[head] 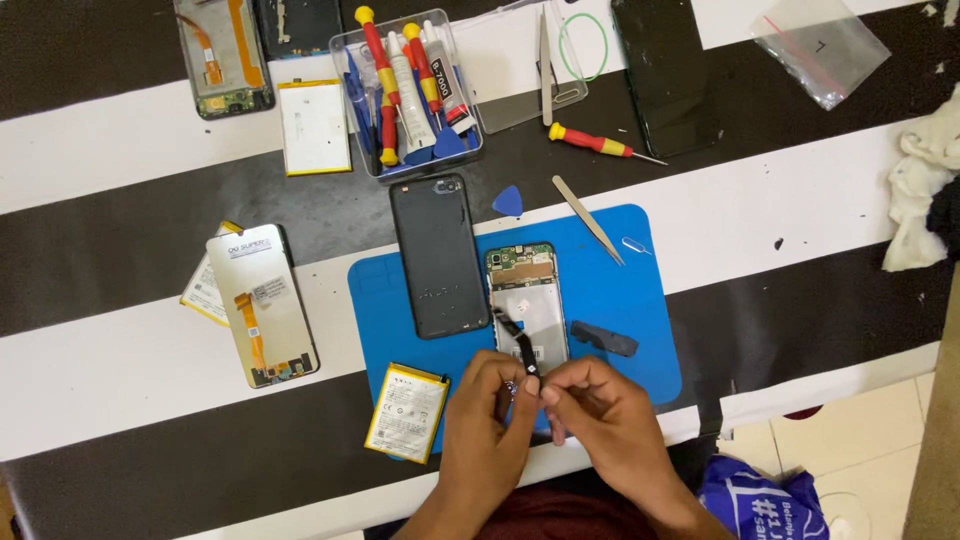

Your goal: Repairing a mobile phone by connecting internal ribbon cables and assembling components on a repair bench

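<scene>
Black and thin, a flex ribbon [522,345] is rising from the lower part of the opened phone frame [527,305] and is ending right between the two hands, at their fingertips. The left hand [487,420] is pinching in from the left, its fingers curled tight with the thumb and forefinger meeting at the ribbon's lower end; a small shiny bit is showing at those fingertips, too small to identify. The right hand [600,415] is closing in from the right, fingers bent and its thumb and forefinger pressing toward the same end of the ribbon, so both hands are nearly touching each other there. Whether the right hand is truly gripping the ribbon or only steadying it cannot be told.

The phone frame is lying on a blue work mat [620,290], just above the hands. A black back cover [438,255] is lying beside the frame on its left, partly off the mat. A small dark part [604,338] is resting on the mat to the frame's right. A yellow-edged battery [406,411] is sitting at the mat's lower left corner, near the left hand. Metal tweezers [588,218] and a blue pick [508,201] are lying near the mat's upper edge, well apart from the hands.
</scene>
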